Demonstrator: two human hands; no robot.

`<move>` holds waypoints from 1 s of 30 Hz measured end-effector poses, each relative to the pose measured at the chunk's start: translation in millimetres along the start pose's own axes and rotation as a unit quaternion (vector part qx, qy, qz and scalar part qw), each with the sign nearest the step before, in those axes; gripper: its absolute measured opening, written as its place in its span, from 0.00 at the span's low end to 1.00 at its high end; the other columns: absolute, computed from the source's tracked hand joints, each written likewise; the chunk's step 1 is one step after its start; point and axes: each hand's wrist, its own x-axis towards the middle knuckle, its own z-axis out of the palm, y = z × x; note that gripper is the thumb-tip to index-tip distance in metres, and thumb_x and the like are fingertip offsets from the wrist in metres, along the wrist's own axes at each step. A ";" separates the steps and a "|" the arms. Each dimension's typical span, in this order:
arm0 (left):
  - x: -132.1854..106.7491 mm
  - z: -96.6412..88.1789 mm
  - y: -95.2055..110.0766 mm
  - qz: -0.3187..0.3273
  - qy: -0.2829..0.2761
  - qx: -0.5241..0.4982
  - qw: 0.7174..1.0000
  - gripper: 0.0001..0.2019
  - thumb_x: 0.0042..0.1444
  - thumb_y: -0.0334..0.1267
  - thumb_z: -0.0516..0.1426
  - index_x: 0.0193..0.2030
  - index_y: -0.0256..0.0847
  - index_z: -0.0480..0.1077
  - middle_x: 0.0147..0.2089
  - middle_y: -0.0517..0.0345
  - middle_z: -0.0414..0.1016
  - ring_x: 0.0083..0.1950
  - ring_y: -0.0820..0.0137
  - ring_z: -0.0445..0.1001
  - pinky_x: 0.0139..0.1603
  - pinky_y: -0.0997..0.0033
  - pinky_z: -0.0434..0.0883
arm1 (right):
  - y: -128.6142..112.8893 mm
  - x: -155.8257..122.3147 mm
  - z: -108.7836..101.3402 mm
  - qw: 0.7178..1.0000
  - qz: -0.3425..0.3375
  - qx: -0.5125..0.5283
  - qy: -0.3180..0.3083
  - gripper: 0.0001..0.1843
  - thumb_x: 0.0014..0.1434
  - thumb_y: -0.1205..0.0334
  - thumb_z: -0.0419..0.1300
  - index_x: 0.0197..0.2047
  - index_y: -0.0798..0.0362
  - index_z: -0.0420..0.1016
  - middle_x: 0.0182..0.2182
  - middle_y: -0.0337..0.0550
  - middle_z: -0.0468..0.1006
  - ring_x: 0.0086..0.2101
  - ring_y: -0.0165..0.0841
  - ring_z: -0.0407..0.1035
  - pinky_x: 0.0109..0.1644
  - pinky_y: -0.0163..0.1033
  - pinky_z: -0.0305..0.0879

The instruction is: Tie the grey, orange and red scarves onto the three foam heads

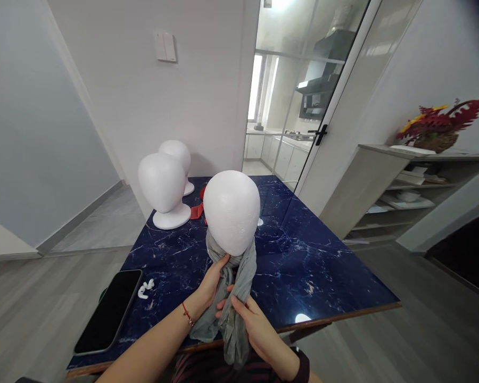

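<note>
Scarf [239, 276]: thin grey cloth, matt, soft, lots of creases. Near head form [231, 210]: white foam, matt, fine-grained, smooth curves. Far-left head form [163, 183] & rear head form [178, 154]: same foam look. Desk [323, 266]: dark blue marble-look top w/ white veins, v. glossy, mirrors the lights; near edge strip looks like brown wood. Phone [109, 308], near left: black glass face, glossy. Red cloth [197, 211]: matt. Floor [423, 330]: grey wood-look boards, low sheen. Door [287, 106], far right: clear glass, shiny.

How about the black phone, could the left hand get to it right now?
Probably yes, but not freely: the left hand is gripping the grey scarf under the foam head. The phone lies flat close by on that side of the table, with only a small white thing between them.
</note>
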 end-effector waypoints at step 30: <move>9.1 -4.8 -2.3 0.026 -0.033 0.022 0.999 0.23 0.51 0.56 0.55 0.29 0.32 0.74 0.16 0.55 0.71 0.15 0.70 0.66 0.20 0.72 0.64 | 4.3 4.0 -9.8 0.999 0.015 -0.003 -0.030 0.28 0.49 0.47 0.66 0.45 0.57 0.65 0.28 0.43 0.77 0.28 0.33 0.72 0.33 0.39 0.67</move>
